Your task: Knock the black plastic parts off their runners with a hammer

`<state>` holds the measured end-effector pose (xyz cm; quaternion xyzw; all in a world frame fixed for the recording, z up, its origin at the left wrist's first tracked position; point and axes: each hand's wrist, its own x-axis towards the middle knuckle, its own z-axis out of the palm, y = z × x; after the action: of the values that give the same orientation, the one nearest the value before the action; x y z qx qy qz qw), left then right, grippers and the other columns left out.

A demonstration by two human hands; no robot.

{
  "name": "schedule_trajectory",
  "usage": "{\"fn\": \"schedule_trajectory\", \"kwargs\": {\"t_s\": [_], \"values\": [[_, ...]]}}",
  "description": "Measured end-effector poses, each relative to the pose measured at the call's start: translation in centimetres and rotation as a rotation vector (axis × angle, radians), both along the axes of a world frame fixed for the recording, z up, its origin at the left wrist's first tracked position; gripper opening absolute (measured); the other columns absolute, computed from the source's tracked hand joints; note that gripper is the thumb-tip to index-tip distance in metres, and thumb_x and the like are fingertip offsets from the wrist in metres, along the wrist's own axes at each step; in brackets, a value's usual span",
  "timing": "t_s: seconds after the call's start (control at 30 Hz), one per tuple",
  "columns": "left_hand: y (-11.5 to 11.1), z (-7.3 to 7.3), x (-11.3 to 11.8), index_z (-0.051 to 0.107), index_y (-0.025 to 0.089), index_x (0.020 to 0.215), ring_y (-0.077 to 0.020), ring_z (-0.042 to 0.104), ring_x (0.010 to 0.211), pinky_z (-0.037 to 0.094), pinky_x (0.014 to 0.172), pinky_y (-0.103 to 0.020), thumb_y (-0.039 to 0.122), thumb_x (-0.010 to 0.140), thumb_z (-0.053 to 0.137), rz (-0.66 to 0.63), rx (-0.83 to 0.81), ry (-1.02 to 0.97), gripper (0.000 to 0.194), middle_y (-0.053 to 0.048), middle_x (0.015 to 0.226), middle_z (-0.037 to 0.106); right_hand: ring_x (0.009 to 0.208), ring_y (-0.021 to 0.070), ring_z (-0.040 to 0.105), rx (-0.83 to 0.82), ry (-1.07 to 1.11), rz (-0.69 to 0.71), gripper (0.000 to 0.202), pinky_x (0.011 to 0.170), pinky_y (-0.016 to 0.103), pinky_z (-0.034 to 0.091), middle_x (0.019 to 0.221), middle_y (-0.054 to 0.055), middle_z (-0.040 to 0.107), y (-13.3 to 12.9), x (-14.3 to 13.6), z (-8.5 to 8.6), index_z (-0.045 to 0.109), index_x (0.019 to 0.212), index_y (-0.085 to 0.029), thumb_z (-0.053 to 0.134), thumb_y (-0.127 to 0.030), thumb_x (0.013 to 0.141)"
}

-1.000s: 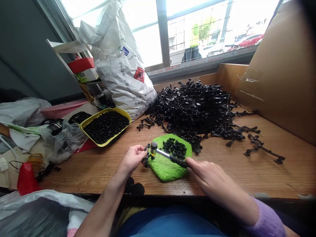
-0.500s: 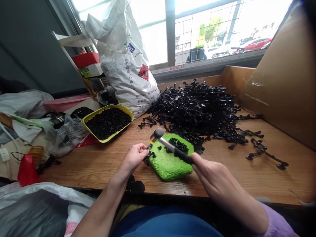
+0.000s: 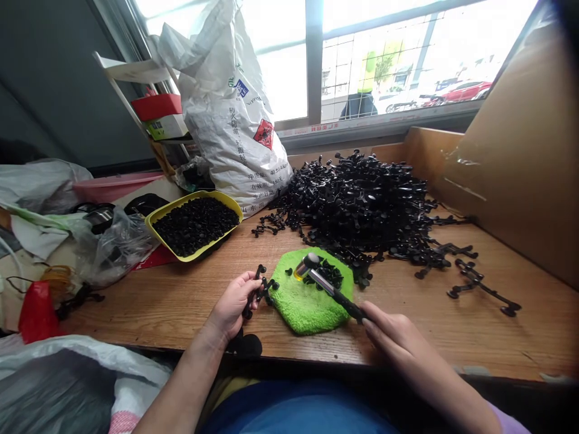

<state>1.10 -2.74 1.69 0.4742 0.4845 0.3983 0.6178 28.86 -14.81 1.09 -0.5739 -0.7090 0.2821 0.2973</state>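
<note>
My left hand [image 3: 236,301] pinches a black branched plastic piece [image 3: 260,292] just left of a green cloth pad [image 3: 302,313]. Wrapped round the black handle of a small hammer [image 3: 329,289], my right hand [image 3: 384,328] is at the pad's right side. The hammer's head, with a yellow face, is over the pad, beside small black parts [image 3: 332,273] lying on it. A large heap of black branched pieces [image 3: 362,199] rises behind the pad.
A yellow tray [image 3: 190,259] full of small black parts stands at the left, before a tall white sack [image 3: 239,132]. Loose branched pieces [image 3: 486,286] lie at the right near a cardboard sheet [image 3: 520,157]. A red bag [image 3: 38,313] is far left.
The hammer head has moved right and down, away from my left hand. My left hand has shifted left and lower with the black piece, which now shows more fully.
</note>
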Motion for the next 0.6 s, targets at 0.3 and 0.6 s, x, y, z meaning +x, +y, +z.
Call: {"fn": "schedule_trajectory", "kwargs": {"t_s": [0.3, 0.6], "values": [[-0.6, 0.1, -0.2, 0.055, 0.012, 0.088, -0.0042, 0.048, 0.052, 0.027, 0.041, -0.011, 0.025, 0.073, 0.066, -0.045, -0.063, -0.129, 0.023, -0.003, 0.068, 0.06, 0.068, 0.0216, 0.062, 0.004, -0.252, -0.053, 0.032, 0.056, 0.029, 0.042, 0.078, 0.003, 0.067, -1.3, 0.7, -1.2, 0.05, 0.108, -0.023, 0.026, -0.039, 0.095], [-1.2, -0.8, -0.6, 0.058, 0.014, 0.088, -0.0059, 0.053, 0.056, 0.03, 0.043, -0.014, 0.022, 0.072, 0.068, 0.001, -0.082, -0.402, 0.021, -0.001, 0.07, 0.06, 0.062, 0.0193, 0.064, 0.243, -0.615, -0.091, 0.024, 0.045, 0.026, 0.045, 0.081, 0.004, 0.063, -1.3, 1.9, -3.2, 0.049, 0.107, -0.025, 0.034, -0.034, 0.091]]}}
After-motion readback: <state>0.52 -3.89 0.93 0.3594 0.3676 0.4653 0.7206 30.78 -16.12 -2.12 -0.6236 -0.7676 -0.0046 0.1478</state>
